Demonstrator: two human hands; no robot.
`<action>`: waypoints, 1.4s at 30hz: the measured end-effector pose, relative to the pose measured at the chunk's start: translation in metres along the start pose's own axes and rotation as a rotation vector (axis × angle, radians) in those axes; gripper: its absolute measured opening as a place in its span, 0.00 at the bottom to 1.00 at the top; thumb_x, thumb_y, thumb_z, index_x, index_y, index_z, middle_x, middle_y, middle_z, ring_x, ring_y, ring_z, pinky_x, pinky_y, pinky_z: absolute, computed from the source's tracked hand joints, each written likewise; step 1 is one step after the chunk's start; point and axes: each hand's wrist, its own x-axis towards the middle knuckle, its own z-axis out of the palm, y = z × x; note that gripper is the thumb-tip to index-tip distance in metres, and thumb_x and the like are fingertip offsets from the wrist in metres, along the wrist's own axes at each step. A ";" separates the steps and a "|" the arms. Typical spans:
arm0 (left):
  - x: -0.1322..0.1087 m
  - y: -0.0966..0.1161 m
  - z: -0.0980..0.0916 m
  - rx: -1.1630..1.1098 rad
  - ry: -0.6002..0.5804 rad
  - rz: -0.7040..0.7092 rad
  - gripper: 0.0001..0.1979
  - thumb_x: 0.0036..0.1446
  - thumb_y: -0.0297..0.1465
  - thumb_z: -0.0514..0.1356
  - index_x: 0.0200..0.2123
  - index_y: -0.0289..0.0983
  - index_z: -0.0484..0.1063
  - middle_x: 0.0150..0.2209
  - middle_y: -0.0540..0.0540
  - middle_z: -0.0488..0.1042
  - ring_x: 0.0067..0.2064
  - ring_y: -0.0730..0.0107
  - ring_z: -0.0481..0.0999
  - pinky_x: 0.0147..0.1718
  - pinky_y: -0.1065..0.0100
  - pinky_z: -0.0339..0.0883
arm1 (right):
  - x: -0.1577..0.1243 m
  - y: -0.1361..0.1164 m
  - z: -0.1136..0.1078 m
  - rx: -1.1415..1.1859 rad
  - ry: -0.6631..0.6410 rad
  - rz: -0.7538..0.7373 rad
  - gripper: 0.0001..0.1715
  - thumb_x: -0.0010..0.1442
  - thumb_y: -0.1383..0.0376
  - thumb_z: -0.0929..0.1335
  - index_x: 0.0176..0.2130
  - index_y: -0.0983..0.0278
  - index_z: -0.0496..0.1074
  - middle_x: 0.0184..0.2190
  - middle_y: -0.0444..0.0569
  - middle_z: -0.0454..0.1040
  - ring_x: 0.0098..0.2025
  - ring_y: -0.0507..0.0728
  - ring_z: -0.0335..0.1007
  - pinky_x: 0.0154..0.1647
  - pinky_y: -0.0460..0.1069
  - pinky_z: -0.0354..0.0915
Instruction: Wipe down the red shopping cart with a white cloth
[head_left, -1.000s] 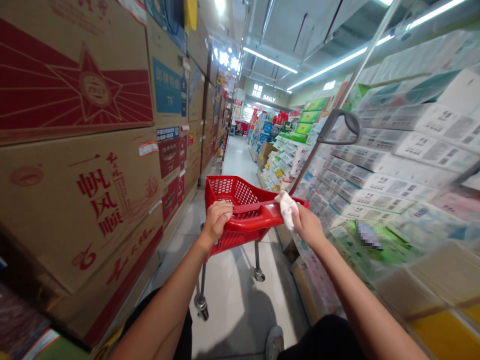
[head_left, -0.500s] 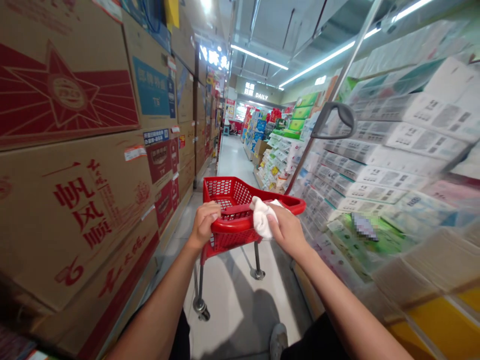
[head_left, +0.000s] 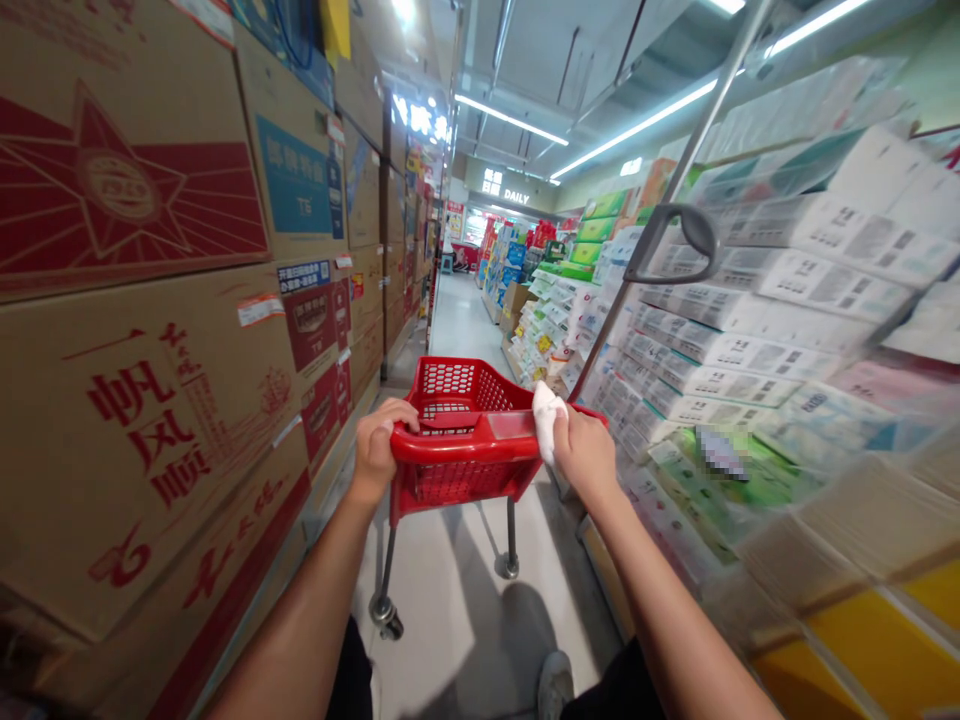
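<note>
Hands: left hand (head_left: 376, 450) curled over left end of handle (head_left: 450, 452); red plastic cart (head_left: 465, 482) between and just ahead of both hands, perforated mesh walls, glossy rounded handle, thin metal legs; crumpled white cloth (head_left: 546, 425), soft, against handle's right part, grasped by right hand (head_left: 583, 450).

The red cart (head_left: 466, 478), its sides pierced with holes, stands upright on wheels (head_left: 510, 567), stretching ahead from under my left fingers (head_left: 402, 411). The crumpled white cloth (head_left: 545, 418) sits in my right fingers (head_left: 571, 445), against the glossy handle (head_left: 450, 450).
</note>
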 end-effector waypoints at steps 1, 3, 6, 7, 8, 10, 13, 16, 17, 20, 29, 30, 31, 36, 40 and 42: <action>0.000 -0.003 -0.006 0.065 0.071 -0.023 0.21 0.61 0.34 0.43 0.25 0.37 0.73 0.31 0.42 0.77 0.39 0.60 0.75 0.45 0.57 0.67 | -0.005 -0.009 -0.002 -0.019 0.023 0.006 0.27 0.72 0.61 0.52 0.43 0.66 0.76 0.33 0.55 0.79 0.34 0.58 0.73 0.36 0.49 0.57; -0.002 -0.002 -0.013 0.235 0.225 -0.055 0.21 0.60 0.31 0.43 0.34 0.36 0.78 0.38 0.42 0.80 0.45 0.60 0.76 0.49 0.57 0.66 | -0.014 -0.027 -0.008 -0.052 0.049 0.016 0.26 0.72 0.62 0.53 0.40 0.67 0.76 0.30 0.54 0.78 0.31 0.57 0.72 0.36 0.49 0.56; -0.007 0.018 -0.007 0.461 0.333 0.021 0.19 0.60 0.29 0.48 0.44 0.37 0.78 0.47 0.41 0.79 0.50 0.59 0.75 0.54 0.55 0.64 | -0.026 -0.052 -0.016 -0.090 0.043 0.014 0.23 0.71 0.63 0.55 0.36 0.66 0.74 0.27 0.53 0.76 0.29 0.56 0.71 0.35 0.50 0.54; -0.010 0.029 -0.001 0.529 0.322 0.087 0.17 0.59 0.30 0.51 0.44 0.39 0.78 0.49 0.42 0.79 0.51 0.57 0.74 0.55 0.53 0.62 | -0.029 -0.060 -0.019 -0.097 0.033 0.004 0.23 0.71 0.62 0.55 0.36 0.66 0.73 0.26 0.53 0.76 0.29 0.56 0.71 0.35 0.50 0.53; -0.012 0.040 0.007 0.592 0.281 0.161 0.16 0.58 0.30 0.54 0.45 0.40 0.79 0.50 0.42 0.78 0.53 0.55 0.72 0.56 0.51 0.61 | -0.031 -0.066 -0.023 -0.100 0.020 -0.006 0.22 0.71 0.62 0.55 0.36 0.66 0.73 0.26 0.53 0.76 0.28 0.56 0.71 0.34 0.50 0.53; -0.017 0.060 0.024 0.675 0.130 0.325 0.15 0.54 0.29 0.57 0.43 0.43 0.79 0.50 0.45 0.78 0.54 0.51 0.71 0.57 0.47 0.58 | -0.035 -0.076 -0.031 -0.096 -0.020 -0.023 0.21 0.71 0.61 0.56 0.36 0.65 0.72 0.26 0.52 0.76 0.27 0.56 0.71 0.31 0.50 0.50; -0.021 0.070 0.040 0.622 -0.063 0.377 0.15 0.53 0.27 0.58 0.43 0.40 0.78 0.46 0.43 0.79 0.50 0.53 0.73 0.52 0.51 0.63 | -0.038 -0.079 -0.043 -0.080 -0.104 -0.029 0.21 0.71 0.60 0.56 0.37 0.64 0.72 0.25 0.51 0.76 0.24 0.55 0.68 0.27 0.49 0.45; -0.020 0.062 0.042 0.568 -0.107 0.313 0.16 0.55 0.26 0.56 0.46 0.39 0.76 0.47 0.42 0.78 0.50 0.56 0.73 0.49 0.54 0.65 | -0.043 -0.064 -0.048 -0.045 -0.116 -0.080 0.21 0.71 0.59 0.56 0.36 0.63 0.72 0.24 0.49 0.75 0.23 0.54 0.65 0.27 0.49 0.44; -0.019 0.059 0.042 0.560 -0.127 0.307 0.17 0.56 0.26 0.56 0.47 0.39 0.76 0.47 0.41 0.77 0.50 0.56 0.73 0.50 0.55 0.64 | -0.045 -0.055 -0.048 -0.024 -0.091 -0.106 0.21 0.71 0.58 0.56 0.35 0.63 0.71 0.24 0.49 0.75 0.23 0.53 0.65 0.27 0.49 0.45; -0.016 0.053 0.047 0.560 -0.196 0.293 0.17 0.56 0.27 0.56 0.48 0.38 0.74 0.48 0.41 0.76 0.52 0.55 0.72 0.52 0.54 0.64 | -0.057 -0.022 -0.040 0.096 0.036 -0.151 0.24 0.72 0.59 0.55 0.31 0.63 0.69 0.25 0.49 0.72 0.27 0.54 0.65 0.31 0.49 0.51; -0.006 0.044 0.068 0.565 -0.167 0.216 0.12 0.55 0.29 0.56 0.43 0.37 0.72 0.44 0.38 0.74 0.50 0.52 0.70 0.51 0.52 0.64 | -0.079 0.054 -0.014 0.652 0.178 -0.067 0.21 0.72 0.59 0.55 0.31 0.63 0.66 0.25 0.44 0.69 0.26 0.53 0.63 0.29 0.47 0.58; -0.006 0.043 0.067 0.555 -0.147 0.211 0.12 0.54 0.28 0.55 0.43 0.37 0.72 0.44 0.39 0.74 0.50 0.52 0.71 0.51 0.52 0.64 | -0.078 0.053 -0.013 0.666 0.166 -0.091 0.21 0.72 0.59 0.56 0.30 0.63 0.66 0.25 0.45 0.69 0.27 0.53 0.64 0.30 0.47 0.59; -0.006 0.043 0.067 0.549 -0.125 0.203 0.12 0.54 0.28 0.55 0.43 0.38 0.72 0.44 0.39 0.74 0.51 0.52 0.71 0.52 0.51 0.64 | -0.077 0.052 -0.012 0.672 0.155 -0.119 0.21 0.71 0.59 0.56 0.30 0.63 0.66 0.25 0.45 0.70 0.28 0.54 0.66 0.32 0.48 0.60; -0.017 0.069 0.074 0.537 -0.061 0.286 0.13 0.54 0.30 0.57 0.43 0.40 0.72 0.47 0.40 0.74 0.54 0.51 0.70 0.56 0.47 0.60 | -0.071 0.026 -0.014 0.638 0.117 -0.197 0.21 0.71 0.61 0.56 0.33 0.63 0.70 0.32 0.49 0.75 0.37 0.57 0.70 0.46 0.53 0.63; -0.027 0.093 0.087 0.460 -0.335 0.451 0.10 0.55 0.33 0.54 0.38 0.38 0.72 0.39 0.41 0.76 0.43 0.56 0.72 0.48 0.51 0.63 | -0.072 0.004 -0.025 0.701 0.014 -0.287 0.18 0.71 0.63 0.56 0.45 0.61 0.73 0.46 0.52 0.77 0.50 0.59 0.72 0.55 0.55 0.60; -0.027 0.095 0.087 0.455 -0.348 0.439 0.08 0.57 0.34 0.52 0.32 0.38 0.69 0.31 0.43 0.74 0.36 0.60 0.70 0.42 0.53 0.62 | -0.077 -0.002 -0.029 0.762 -0.008 -0.331 0.17 0.71 0.63 0.58 0.49 0.61 0.73 0.50 0.53 0.76 0.55 0.59 0.70 0.57 0.55 0.60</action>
